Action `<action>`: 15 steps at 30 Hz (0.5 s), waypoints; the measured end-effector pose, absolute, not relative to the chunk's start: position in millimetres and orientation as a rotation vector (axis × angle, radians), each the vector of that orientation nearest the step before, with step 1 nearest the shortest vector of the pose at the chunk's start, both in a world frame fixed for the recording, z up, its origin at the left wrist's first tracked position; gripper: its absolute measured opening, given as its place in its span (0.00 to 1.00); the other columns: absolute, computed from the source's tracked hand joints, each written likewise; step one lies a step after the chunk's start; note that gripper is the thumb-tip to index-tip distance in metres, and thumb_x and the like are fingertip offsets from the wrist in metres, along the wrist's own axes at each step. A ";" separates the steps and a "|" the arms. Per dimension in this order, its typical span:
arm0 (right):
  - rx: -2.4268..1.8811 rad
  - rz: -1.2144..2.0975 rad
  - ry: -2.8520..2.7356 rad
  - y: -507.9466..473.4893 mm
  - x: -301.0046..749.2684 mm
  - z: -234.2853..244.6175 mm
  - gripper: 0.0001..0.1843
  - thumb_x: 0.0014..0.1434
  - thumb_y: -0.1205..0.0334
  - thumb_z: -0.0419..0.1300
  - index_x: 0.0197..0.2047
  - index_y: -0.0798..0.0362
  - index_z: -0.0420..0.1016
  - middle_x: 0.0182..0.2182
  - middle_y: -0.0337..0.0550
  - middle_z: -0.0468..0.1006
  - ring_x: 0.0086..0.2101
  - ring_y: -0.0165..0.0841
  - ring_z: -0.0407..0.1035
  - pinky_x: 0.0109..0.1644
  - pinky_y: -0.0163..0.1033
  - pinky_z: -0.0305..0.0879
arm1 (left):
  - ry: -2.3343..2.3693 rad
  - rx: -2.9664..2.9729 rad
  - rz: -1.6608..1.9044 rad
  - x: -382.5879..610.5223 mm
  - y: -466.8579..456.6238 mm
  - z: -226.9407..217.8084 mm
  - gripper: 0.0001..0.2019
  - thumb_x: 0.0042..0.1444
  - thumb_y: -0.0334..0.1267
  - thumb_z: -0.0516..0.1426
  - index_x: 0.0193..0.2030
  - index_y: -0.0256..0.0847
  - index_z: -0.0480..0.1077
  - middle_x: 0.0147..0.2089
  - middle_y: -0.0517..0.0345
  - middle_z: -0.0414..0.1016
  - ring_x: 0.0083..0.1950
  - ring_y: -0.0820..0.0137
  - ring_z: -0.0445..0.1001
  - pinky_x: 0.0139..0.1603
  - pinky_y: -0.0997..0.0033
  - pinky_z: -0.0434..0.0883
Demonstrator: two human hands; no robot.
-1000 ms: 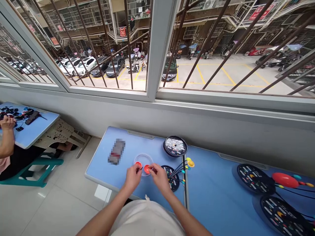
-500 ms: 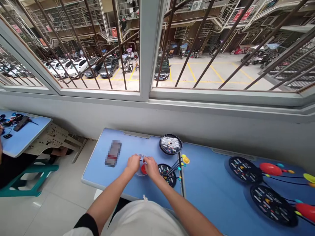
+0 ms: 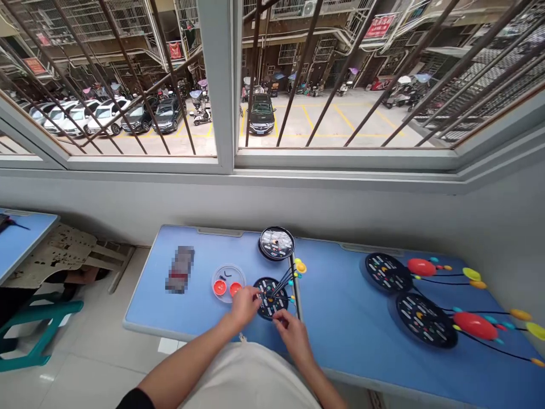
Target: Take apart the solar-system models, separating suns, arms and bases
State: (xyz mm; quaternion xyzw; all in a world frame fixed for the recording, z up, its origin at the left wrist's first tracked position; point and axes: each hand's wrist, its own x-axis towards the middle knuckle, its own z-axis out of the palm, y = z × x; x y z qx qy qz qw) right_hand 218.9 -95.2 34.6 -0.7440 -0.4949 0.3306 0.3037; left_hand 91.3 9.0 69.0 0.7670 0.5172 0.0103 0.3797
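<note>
A round black disc [image 3: 267, 311] with printed labels and small coloured dots lies on the blue table in front of me. Thin black rods [image 3: 281, 282] fan out from its middle, tipped with yellow and teal balls. My left hand [image 3: 246, 305] has its fingertips pinched at the disc's left rim. At the lower right rim, my right hand [image 3: 293, 334] closes thumb and fingers on the edge. Just left of it sits a clear round dish [image 3: 229, 268] holding two red-orange half shells [image 3: 219, 287] and small dark pieces [image 3: 225, 276].
Behind the disc stands a stack of similar black discs [image 3: 276, 243]. To the left lies a blurred-out dark object [image 3: 179, 270]. Two assembled models [image 3: 426, 320] with red balls rest on the right table. A barred window [image 3: 225, 162] runs above the wall.
Both my hands have left the clear dish and moved right to the black disc. The dish with its red half shells is now uncovered. My view has turned to the right.
</note>
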 end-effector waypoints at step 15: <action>-2.050 0.618 -1.383 -58.8 226.5 30.0 0.11 0.53 0.66 0.51 0.36 0.50 0.73 0.24 0.42 0.78 0.25 0.38 0.72 0.27 0.38 0.61 | 1.173 1.822 0.036 126.7 7.3 45.9 0.21 0.49 0.27 0.50 0.48 0.48 0.71 0.45 0.58 0.77 0.44 0.68 0.73 0.46 0.71 0.67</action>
